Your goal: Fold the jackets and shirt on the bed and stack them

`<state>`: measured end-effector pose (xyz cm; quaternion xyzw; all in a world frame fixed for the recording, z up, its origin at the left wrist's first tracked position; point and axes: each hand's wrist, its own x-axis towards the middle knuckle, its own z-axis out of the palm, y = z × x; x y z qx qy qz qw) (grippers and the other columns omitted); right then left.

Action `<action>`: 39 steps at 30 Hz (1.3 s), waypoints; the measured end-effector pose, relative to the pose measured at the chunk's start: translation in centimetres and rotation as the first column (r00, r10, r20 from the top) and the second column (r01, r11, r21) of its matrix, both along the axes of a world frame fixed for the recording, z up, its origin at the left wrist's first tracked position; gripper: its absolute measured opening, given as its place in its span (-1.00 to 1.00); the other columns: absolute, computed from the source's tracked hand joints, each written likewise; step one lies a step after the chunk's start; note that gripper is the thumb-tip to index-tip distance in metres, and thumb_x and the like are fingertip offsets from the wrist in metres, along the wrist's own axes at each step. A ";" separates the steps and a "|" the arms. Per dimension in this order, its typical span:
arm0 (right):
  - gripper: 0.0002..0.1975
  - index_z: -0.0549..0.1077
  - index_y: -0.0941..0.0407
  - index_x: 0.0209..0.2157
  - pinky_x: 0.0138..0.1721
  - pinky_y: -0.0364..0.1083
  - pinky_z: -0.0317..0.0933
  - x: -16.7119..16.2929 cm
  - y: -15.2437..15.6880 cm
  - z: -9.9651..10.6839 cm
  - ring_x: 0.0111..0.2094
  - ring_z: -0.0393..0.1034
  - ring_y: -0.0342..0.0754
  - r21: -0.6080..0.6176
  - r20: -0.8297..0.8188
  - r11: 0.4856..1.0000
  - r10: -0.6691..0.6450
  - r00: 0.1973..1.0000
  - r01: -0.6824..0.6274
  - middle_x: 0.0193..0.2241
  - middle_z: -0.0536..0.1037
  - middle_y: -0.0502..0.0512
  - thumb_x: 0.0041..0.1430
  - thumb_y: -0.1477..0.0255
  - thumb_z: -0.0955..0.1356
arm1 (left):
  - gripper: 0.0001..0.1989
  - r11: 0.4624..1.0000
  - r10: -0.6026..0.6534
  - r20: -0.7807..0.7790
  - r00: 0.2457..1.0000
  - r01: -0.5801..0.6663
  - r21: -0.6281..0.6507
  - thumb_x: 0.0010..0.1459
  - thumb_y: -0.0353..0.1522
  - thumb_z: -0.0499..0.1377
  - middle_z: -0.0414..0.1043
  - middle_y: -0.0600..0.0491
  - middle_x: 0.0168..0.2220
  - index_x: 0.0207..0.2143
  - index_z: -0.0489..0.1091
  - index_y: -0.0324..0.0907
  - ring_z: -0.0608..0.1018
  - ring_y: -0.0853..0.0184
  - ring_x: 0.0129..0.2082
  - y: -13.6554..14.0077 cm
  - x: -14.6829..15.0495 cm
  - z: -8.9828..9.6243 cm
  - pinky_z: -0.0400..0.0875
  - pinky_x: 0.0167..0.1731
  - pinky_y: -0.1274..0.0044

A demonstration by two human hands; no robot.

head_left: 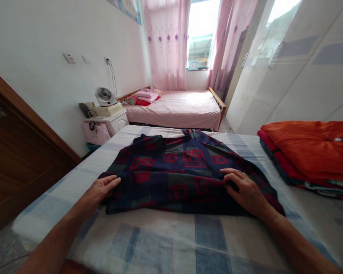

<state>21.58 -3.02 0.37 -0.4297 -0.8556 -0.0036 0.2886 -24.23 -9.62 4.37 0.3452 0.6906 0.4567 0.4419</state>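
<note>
A dark navy shirt (160, 167) with red and grey square patterns lies spread on the bed (160, 239), its collar end away from me. A horizontal fold runs across its nearer part. My left hand (104, 186) is closed on the fold's left end, thumb and fingers pinching the cloth. On the right, my right hand (244, 190) pinches the same fold, its index finger slightly raised. One sleeve shows beyond my right hand, trailing down to the right. The left sleeve is mostly hidden.
Folded orange and red bedding (308, 152) is stacked at the bed's right. Behind stand a smaller pink bed (183, 108) and a white cabinet (118, 121) with a fan (105, 96). A wooden door (23, 152) is at left, a white wardrobe (291, 76) at right.
</note>
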 end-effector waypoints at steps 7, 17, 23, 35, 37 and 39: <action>-0.83 0.31 0.06 -0.32 -0.02 0.05 0.22 0.0 -0.2 0.4 -0.03 0.32 0.02 0.009 0.001 1.000 0.027 1.000 -0.027 -0.03 0.40 0.12 0.03 0.59 0.25 | -0.38 0.962 -0.036 0.141 0.989 -0.004 0.274 -0.06 -0.27 0.30 0.57 0.12 -0.35 0.10 0.26 -0.03 0.57 0.36 -0.51 1.4 -0.2 2.5 0.50 -0.51 0.59; -0.82 0.36 0.04 -0.30 0.01 0.09 0.20 -0.8 -0.5 0.7 0.04 0.28 0.05 0.016 0.079 0.995 0.093 0.992 -0.095 -0.03 0.43 0.12 0.04 0.57 0.26 | -0.24 0.982 -0.106 -0.085 0.991 0.118 0.147 -0.10 -0.20 0.30 0.47 -0.03 -0.05 0.18 0.16 -0.02 0.49 0.16 -0.04 -0.6 -0.7 -0.2 0.48 -0.21 0.51; -0.85 0.40 0.06 -0.33 0.00 0.09 0.21 -0.9 -0.9 1.1 0.07 0.25 0.07 -0.031 0.080 0.988 0.154 0.985 -0.152 -0.04 0.45 0.11 0.06 0.55 0.26 | -0.38 0.971 -0.155 -0.047 0.987 0.161 0.176 -0.11 -0.33 0.23 0.53 0.06 -0.24 0.09 0.29 -0.08 0.54 0.26 -0.33 -1.4 -1.3 1.6 0.45 -0.41 0.58; -0.85 0.45 0.04 -0.26 -0.03 0.05 0.20 -5.8 1.2 3.6 -0.06 0.33 0.01 -0.137 0.097 0.990 0.034 0.995 -0.020 -0.13 0.47 0.09 0.16 0.36 0.27 | -0.37 0.992 -0.104 -0.245 0.964 0.118 0.043 -0.17 -0.11 0.29 0.47 -0.03 -0.12 0.00 0.38 -0.10 0.53 0.28 -0.28 -0.2 -0.9 0.3 0.42 -0.44 0.60; -0.84 0.46 0.04 -0.26 -0.03 0.08 0.17 -7.6 2.1 3.5 -0.05 0.32 0.04 -0.133 0.132 0.991 0.016 0.991 0.002 -0.14 0.48 0.10 0.15 0.34 0.29 | -0.37 0.991 -0.103 -0.206 0.973 0.117 0.061 -0.17 -0.13 0.30 0.50 0.00 -0.18 0.01 0.38 -0.10 0.53 0.32 -0.37 -0.1 -0.7 0.2 0.41 -0.49 0.61; -0.88 0.47 0.05 -0.33 -0.06 0.08 0.16 -8.9 3.0 3.1 -0.06 0.32 0.04 -0.158 0.137 0.987 -0.004 0.991 0.025 -0.18 0.49 0.09 0.13 0.36 0.31 | -0.37 0.988 -0.113 -0.179 0.977 0.130 0.086 -0.13 -0.15 0.28 0.51 0.07 -0.34 0.04 0.35 -0.11 0.47 0.40 -0.54 -0.2 -0.4 0.2 0.33 -0.62 0.64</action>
